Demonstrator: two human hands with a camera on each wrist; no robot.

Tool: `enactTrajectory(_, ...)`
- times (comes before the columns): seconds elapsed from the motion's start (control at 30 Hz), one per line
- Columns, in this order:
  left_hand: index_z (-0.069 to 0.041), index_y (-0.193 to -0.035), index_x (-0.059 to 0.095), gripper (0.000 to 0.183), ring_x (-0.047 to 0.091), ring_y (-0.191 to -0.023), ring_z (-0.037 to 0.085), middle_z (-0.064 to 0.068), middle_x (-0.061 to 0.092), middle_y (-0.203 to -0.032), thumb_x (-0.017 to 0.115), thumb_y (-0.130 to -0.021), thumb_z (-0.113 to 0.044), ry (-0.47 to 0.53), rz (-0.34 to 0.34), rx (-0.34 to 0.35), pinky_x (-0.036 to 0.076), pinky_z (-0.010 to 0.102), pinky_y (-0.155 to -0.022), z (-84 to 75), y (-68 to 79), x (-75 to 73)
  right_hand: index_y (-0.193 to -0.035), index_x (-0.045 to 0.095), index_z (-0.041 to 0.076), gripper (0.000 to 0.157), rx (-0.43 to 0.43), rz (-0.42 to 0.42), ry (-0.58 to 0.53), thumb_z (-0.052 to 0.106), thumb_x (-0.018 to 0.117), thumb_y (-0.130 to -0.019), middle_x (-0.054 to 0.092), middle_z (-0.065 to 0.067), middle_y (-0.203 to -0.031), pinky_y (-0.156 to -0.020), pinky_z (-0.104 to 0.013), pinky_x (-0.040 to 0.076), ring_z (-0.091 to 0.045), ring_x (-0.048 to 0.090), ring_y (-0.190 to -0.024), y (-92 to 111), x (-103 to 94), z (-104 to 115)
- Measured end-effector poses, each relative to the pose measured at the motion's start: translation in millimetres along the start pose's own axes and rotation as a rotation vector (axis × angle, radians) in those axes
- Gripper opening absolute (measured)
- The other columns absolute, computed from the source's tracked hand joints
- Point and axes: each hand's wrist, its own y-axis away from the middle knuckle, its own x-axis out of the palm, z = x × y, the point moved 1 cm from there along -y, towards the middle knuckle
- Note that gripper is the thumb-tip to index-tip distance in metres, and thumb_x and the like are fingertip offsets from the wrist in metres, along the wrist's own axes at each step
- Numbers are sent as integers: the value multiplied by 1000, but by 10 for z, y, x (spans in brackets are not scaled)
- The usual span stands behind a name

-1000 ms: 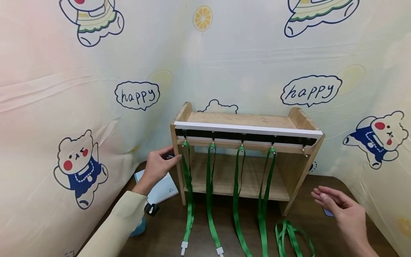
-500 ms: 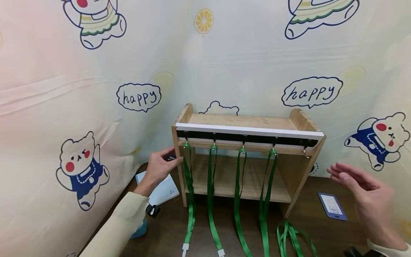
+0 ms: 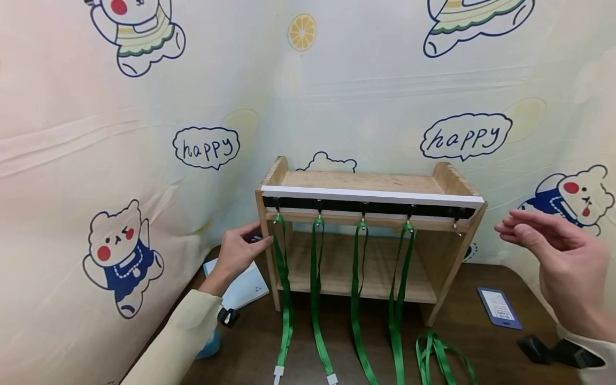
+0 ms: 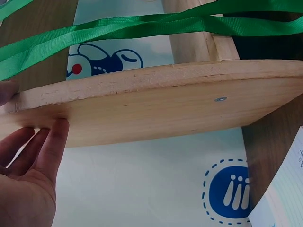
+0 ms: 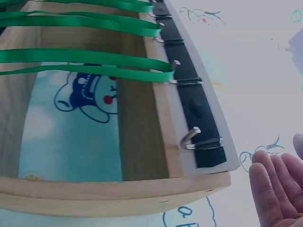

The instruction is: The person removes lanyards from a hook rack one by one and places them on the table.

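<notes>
A small wooden shelf (image 3: 366,179) stands with a hook strip (image 3: 337,203) along its upper front edge. Several green lanyards (image 3: 355,299) hang from the hooks; the rightmost hook (image 5: 191,137) bears none. My left hand (image 3: 240,251) holds the shelf's left side panel (image 4: 156,109), thumb at the front edge and fingertips (image 4: 59,127) against the outer face. In the air to the right of the shelf is my right hand (image 3: 570,262), fingers loosely bent, with nothing in it. A further green lanyard (image 3: 435,355) lies in loops on the table near the front right.
A blue card holder (image 3: 499,308) with a white card lies on the dark table (image 3: 481,283) at right. Behind my left wrist is a pale blue booklet (image 3: 245,286), and part of a blue object (image 3: 210,346) shows below it. A printed cloth (image 3: 337,96) surrounds the table.
My right hand has moved up and to the right, uncovering the blue card holder on the table. The left hand stays on the side panel, and the hanging lanyards look unmoved.
</notes>
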Motion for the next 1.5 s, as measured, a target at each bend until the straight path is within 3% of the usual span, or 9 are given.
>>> enactTrajectory(0.23, -9, -140, 61, 57, 68, -112, 34, 19, 68, -129, 76, -91, -34, -4, 1, -3, 61, 48, -91, 31, 2, 1, -128, 59, -16, 35, 26, 42, -53, -11, 59, -94, 76, -2, -116, -88, -14, 55, -8, 76, -97, -73, 77, 49)
enactTrajectory(0.5, -10, -138, 63, 56, 70, -109, 32, 18, 70, -126, 77, -90, -34, 11, 0, 9, 62, 46, -88, 34, -15, -2, -133, 59, -9, 37, 35, 142, 139, -7, 61, -96, 75, 5, -121, -90, -11, 53, -3, 73, -105, -76, 253, 103)
enactTrajectory(0.73, -9, -137, 64, 54, 70, -106, 31, 18, 72, -123, 77, -90, -33, 19, -8, 21, 63, 43, -86, 36, -3, -2, -135, 60, -3, 38, 59, 241, 193, -3, 62, -97, 76, 8, -121, -89, -9, 53, -3, 73, -105, -75, 391, 79)
enactTrajectory(1.17, -9, -137, 64, 54, 70, -107, 31, 18, 71, -124, 77, -90, -32, 22, -1, 22, 63, 43, -86, 34, -10, 15, -134, 64, 4, 36, 97, 260, 290, 8, 65, -98, 75, 10, -120, -87, -10, 55, -1, 72, -107, 20, 583, 14)
enactTrajectory(1.5, -9, -137, 64, 53, 70, -107, 32, 18, 71, -124, 77, -91, -33, 16, 0, 23, 63, 45, -87, 18, -4, 6, -132, 64, 3, 35, 99, 249, 233, 6, 65, -97, 74, 11, -121, -87, -9, 55, 1, 71, -109, 19, 652, -45)
